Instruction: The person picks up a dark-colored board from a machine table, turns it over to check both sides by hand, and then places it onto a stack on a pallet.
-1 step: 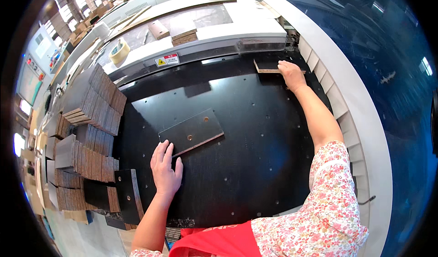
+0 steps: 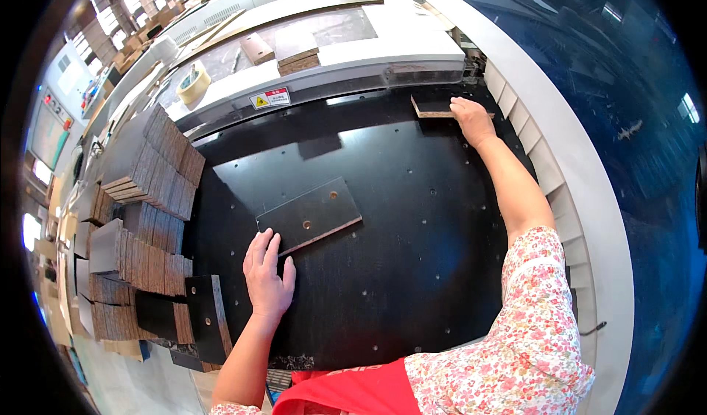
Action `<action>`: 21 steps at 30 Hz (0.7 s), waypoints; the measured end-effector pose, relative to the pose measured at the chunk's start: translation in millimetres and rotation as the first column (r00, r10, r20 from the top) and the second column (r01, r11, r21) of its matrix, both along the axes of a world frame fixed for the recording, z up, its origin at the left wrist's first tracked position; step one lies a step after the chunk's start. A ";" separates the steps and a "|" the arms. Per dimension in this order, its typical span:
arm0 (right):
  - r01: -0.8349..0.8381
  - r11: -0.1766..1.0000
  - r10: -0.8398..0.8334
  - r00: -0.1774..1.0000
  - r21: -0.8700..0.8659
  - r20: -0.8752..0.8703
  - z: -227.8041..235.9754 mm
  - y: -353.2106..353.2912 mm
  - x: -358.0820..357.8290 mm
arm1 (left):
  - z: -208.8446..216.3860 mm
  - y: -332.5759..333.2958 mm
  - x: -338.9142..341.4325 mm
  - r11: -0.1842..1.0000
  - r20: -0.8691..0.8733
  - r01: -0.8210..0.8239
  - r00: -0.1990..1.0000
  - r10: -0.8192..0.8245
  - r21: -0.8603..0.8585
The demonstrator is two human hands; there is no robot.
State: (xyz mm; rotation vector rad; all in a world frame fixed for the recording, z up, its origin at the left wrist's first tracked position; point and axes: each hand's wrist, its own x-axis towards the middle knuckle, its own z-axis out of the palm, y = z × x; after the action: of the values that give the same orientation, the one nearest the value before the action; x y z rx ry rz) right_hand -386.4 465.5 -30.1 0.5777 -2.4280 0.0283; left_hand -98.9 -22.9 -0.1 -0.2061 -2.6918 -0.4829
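On the black table (image 2: pixel 398 268) lies a dark rectangular particleboard panel (image 2: pixel 317 210) with two round holes in its top face. My left hand (image 2: pixel 269 279) rests at the panel's near left corner, its fingers stretched out and the thumb apart. Farther off, near the table's far right corner, my right hand (image 2: pixel 473 120) is closed on the right part of another dark particleboard panel (image 2: pixel 433 106). Its brown near edge shows, while the fingers cover its right end.
Stacks of cut particleboard panels (image 2: pixel 151 164) line the left side. Beside them, a holed panel (image 2: pixel 210 318) lies at the table's edge. A roll of tape (image 2: pixel 193 85) and board pieces (image 2: pixel 297 50) sit on the white ledge beyond. A pale ribbed guard (image 2: pixel 541 161) borders the right side.
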 end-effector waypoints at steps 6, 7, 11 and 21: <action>0.168 0.963 -0.182 0.982 0.212 0.047 14.7 -0.6 -35.7 | 3.1 -1.7 3.6 0.999 0.036 -0.030 0.999 0.031 -0.014; 0.273 0.926 -0.310 0.945 0.260 0.109 27.6 -7.5 -35.4 | 3.0 -1.0 2.9 0.999 0.040 -0.032 0.999 0.033 -0.013; 0.513 0.858 -0.474 0.782 0.014 0.405 30.8 -10.6 -54.9 | 2.7 0.5 3.9 0.999 0.040 -0.036 0.999 0.036 -0.012; 0.712 0.690 -0.474 0.582 -0.132 0.661 52.1 -71.3 -18.1 | 1.9 -0.3 2.8 0.999 0.040 -0.037 0.999 0.037 -0.006</action>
State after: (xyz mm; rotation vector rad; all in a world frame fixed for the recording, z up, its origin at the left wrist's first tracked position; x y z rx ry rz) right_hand -404.5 394.2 22.1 -0.5824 -2.9683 0.4544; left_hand -96.1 -23.2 1.8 -0.1494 -2.7315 -0.4732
